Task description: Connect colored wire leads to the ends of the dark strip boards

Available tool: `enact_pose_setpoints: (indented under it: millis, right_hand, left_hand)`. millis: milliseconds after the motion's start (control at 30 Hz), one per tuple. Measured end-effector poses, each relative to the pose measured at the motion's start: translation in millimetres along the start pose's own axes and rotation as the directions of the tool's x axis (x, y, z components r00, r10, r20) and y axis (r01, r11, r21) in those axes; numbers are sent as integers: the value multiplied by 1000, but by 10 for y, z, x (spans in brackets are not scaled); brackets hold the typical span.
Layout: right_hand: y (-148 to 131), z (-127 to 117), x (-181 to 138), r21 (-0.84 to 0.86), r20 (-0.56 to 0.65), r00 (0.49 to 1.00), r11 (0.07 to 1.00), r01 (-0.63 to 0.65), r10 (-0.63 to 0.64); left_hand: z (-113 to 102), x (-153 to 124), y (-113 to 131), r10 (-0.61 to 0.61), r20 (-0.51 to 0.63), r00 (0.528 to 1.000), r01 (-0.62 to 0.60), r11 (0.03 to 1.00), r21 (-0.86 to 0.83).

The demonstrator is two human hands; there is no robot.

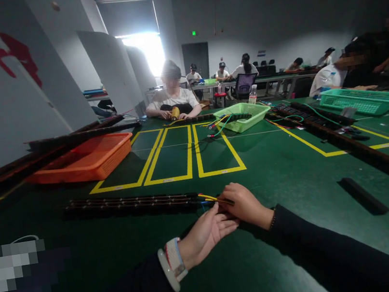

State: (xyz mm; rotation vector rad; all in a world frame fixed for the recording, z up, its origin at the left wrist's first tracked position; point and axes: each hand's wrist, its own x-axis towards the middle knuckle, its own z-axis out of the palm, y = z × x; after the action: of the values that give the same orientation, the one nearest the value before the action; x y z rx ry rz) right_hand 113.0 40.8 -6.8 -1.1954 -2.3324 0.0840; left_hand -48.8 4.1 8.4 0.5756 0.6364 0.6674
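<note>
A long black cable chain (133, 205) lies across the green table in front of me. Yellow and blue wires (207, 197) come out of its right end. My right hand (243, 205) is closed around the ends of these wires, and a dark strip shows under its fingers. My left hand (207, 234) is turned palm up, its fingers stretched out beneath the right hand. The left thumb lies close to the wires; whether it presses on them I cannot tell. The wire tips are hidden by the right fingers.
An orange basket (108, 156) stands at left, a light green basket (238, 119) holding wired chain at centre back, a teal basket (363, 101) at right. A black strip (362, 195) and long dark chains (362, 145) lie right. Across the table a person (173, 100) holds a yellow tool.
</note>
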Motion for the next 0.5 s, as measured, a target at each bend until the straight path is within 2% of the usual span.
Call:
enact_pose_setpoints:
  millis: [133, 300, 400, 500]
  right_hand:
    - [-40, -45, -41, -233, 39, 985, 957, 171, -167]
    - [-126, -134, -72, -434, 145, 916, 808, 399, -374]
    - [-171, -164, -76, -476, 165, 884, 750, 459, -437]
    - [-194, -170, -84, -437, 185, 874, 758, 483, -450]
  left_hand:
    - [-39, 46, -46, 63, 20, 998, -62, 995, -77]
    - [-56, 96, -87, 165, -37, 986, -169, 969, -179]
    - [-34, 102, -86, 196, -78, 977, -208, 958, -198]
    - [-20, 96, -78, 195, -85, 977, -209, 955, -210]
